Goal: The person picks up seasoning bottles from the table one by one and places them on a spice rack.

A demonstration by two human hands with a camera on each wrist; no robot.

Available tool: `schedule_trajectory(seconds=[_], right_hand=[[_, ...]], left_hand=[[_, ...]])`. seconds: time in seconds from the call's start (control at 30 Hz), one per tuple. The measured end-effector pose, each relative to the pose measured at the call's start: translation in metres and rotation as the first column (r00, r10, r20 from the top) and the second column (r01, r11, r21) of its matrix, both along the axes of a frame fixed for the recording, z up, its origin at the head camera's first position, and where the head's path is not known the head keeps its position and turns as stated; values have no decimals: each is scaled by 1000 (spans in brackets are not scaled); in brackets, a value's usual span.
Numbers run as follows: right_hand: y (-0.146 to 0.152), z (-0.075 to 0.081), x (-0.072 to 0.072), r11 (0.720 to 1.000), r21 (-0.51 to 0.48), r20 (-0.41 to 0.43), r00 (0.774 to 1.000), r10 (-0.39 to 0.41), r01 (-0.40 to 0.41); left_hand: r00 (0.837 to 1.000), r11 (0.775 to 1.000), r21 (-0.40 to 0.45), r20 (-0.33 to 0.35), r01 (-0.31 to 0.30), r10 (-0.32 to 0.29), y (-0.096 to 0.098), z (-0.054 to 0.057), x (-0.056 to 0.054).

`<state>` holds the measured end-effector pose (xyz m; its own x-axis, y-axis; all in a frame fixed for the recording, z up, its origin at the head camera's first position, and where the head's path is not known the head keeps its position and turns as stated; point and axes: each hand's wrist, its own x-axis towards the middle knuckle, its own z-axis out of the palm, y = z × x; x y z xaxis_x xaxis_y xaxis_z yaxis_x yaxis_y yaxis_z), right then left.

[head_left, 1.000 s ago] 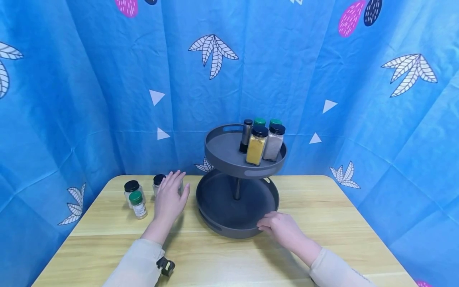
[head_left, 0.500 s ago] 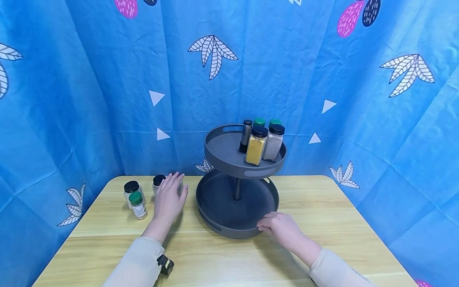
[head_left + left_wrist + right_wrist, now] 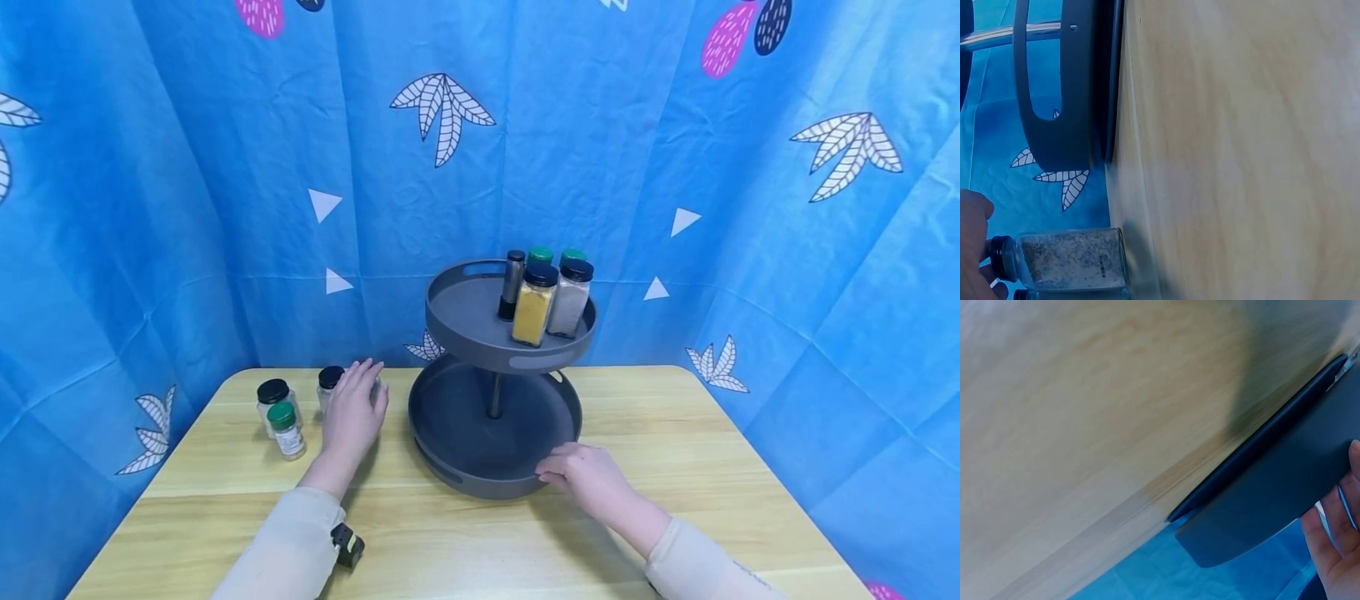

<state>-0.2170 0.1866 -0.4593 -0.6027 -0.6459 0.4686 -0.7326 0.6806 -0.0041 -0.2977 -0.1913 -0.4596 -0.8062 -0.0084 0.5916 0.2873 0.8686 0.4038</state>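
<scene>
My left hand (image 3: pixel 354 412) reaches over black-lidded spice jars at the table's back left, fingers extended and thumb apart. In the left wrist view its fingertips lie right at the black lid of a glass jar of speckled seasoning (image 3: pixel 1072 259); a second jar (image 3: pixel 1079 294) shows beside it. Another black-lidded jar (image 3: pixel 330 379) is partly covered by the hand in the head view. My right hand (image 3: pixel 588 483) grips the front right rim of a grey two-tier turntable (image 3: pixel 487 487), thumb outside and fingers over the edge. The lower tier holds nothing.
On the upper tier stand a yellow spice jar (image 3: pixel 534 308), a pale grey jar (image 3: pixel 570 300), a slim dark grinder (image 3: pixel 512 287) and green-capped bottles (image 3: pixel 540 254). A black-lidded jar (image 3: pixel 273 392) and a green-capped bottle (image 3: pixel 287 433) stand at the left. Blue curtain (image 3: pixel 600 150) surrounds the table.
The head view has shifted very slightly. My left hand stays over the jars and my right hand stays on the turntable's rim.
</scene>
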Motion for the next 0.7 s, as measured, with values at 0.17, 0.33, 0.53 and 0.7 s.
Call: schedule_trajectory(seconds=[0.17, 0.33, 0.53, 0.7], right_hand=[[0, 1, 1, 1000, -2, 15, 1000, 3, -3], [0, 3, 2, 1000, -2, 21, 1000, 5, -5], [0, 2, 2, 1000, -3, 13, 1000, 9, -9], [0, 1, 1, 1000, -8, 11, 1000, 7, -7]], left_hand=[[1000, 1000, 11, -3, 3, -3, -2, -1, -3], [1000, 999, 43, -16, 21, -21, -5, -2, -6], [1000, 998, 61, -14, 27, -26, -7, 0, -8], [1000, 998, 57, -13, 24, -23, -10, 1, -11]])
